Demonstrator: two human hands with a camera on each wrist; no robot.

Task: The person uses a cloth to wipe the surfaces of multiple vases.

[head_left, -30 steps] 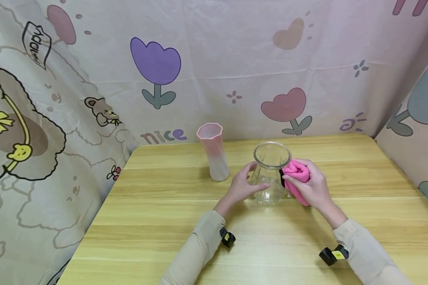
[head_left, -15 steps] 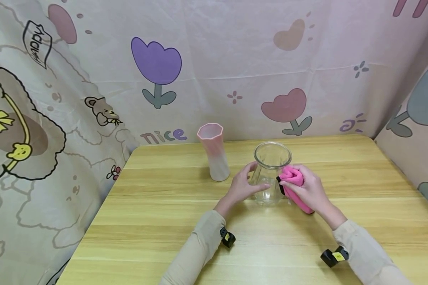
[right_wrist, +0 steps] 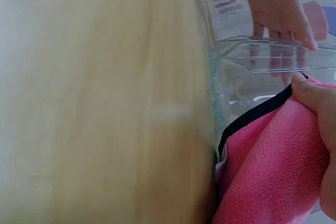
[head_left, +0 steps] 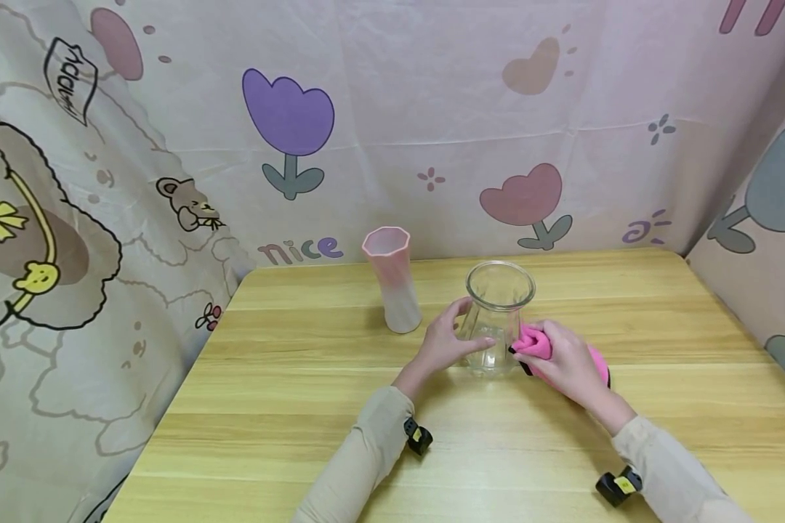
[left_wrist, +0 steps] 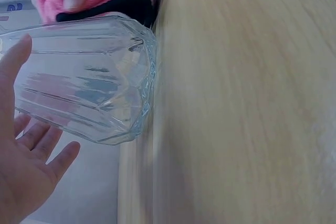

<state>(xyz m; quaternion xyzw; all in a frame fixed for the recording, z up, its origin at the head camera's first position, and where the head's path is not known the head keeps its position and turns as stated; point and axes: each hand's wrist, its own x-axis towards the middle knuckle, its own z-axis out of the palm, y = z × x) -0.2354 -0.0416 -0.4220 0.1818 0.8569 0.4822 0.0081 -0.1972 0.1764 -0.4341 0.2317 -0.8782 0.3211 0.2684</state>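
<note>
A clear glass vase (head_left: 497, 319) with a wide rim stands upright on the table. My left hand (head_left: 443, 341) holds its left side, thumb across the front and fingers behind; in the left wrist view the little finger sticks out from the glass. My right hand (head_left: 568, 362) grips a pink cloth (head_left: 534, 343) with black edging and presses it to the lower right side of the vase. Seen from the right wrist, the folded cloth (right_wrist: 278, 156) lies against the glass, its edge down by the table. Part of the cloth is hidden behind the right hand.
A pink-and-white vase (head_left: 392, 280) stands upright behind and left of the glass one. The wooden table (head_left: 288, 407) meets a printed curtain (head_left: 379, 131) at its back edge, and more curtain hangs at both sides.
My right hand has slid the cloth down the right side of the glass vase, from below the rim to near the base. The cloth's tail has swung right. My left hand stays put.
</note>
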